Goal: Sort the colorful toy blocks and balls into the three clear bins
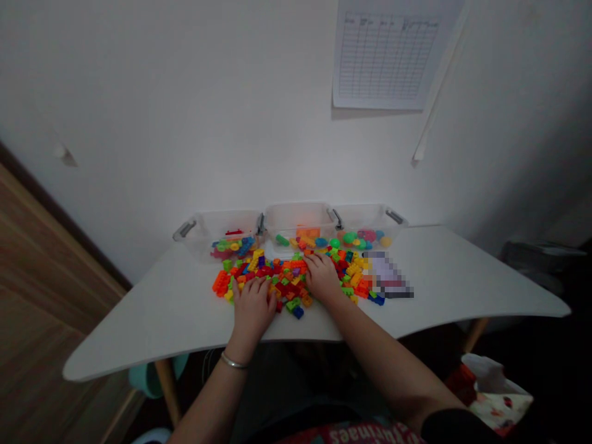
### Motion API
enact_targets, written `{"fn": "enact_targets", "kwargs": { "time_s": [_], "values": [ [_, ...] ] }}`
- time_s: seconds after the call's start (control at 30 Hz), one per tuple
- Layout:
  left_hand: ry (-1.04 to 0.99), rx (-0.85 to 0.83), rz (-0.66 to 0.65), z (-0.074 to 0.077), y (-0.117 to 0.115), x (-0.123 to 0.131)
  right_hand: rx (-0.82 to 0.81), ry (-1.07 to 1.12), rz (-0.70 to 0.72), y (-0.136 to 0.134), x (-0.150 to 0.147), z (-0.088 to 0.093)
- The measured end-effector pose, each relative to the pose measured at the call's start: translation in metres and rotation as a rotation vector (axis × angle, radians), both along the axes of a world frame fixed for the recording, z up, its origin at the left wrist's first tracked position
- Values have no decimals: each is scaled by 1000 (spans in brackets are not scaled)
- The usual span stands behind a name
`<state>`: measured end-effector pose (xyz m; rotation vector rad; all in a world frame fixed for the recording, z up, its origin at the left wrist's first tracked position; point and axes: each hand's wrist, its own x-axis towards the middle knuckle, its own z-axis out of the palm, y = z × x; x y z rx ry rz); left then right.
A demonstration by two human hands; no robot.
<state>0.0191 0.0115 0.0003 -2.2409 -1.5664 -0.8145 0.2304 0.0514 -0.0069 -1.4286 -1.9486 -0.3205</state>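
A loose pile of toy building bricks (pixel 287 288) in red, orange, yellow, green and blue spreads over the white table (pixel 152 327). My left hand (pixel 253 303), with a bangle on its wrist, rests on the front left of the pile, fingers apart over the bricks. Farther back, near the middle bin, my right hand (pixel 322 276) reaches over the pile with its fingers stretched out. No brick shows in either hand, though the undersides of the fingers are hidden. Behind the pile stand the left clear bin (pixel 226 221), the middle clear bin (pixel 298 216) and the right clear bin (pixel 363 216).
Each bin has colourful pieces in its bottom, with grey latches at the sides. A blurred-out flat object (pixel 388 274) lies right of the pile. A printed sheet (pixel 386 61) hangs on the wall behind. Below the table's right side stands a patterned bag (pixel 502 394).
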Motion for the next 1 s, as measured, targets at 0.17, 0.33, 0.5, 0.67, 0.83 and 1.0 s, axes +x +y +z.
{"fn": "enact_targets", "kwargs": {
  "time_s": [0.17,0.33,0.5,0.67,0.83,1.0],
  "values": [
    [-6,-13,3,0,0,0,-15,12,-25,1,-1,0],
    [-3,-18,0,1,0,0,-34,28,-40,0,-1,1],
    [7,-15,4,0,0,0,-34,40,-54,-1,-1,3],
    [16,-22,7,-1,1,-1,-32,54,-66,-1,0,4],
    [3,-27,10,0,1,0,-7,100,-65,0,2,3],
    [1,-25,6,0,0,0,24,149,-43,-3,3,7]
  ]
}}
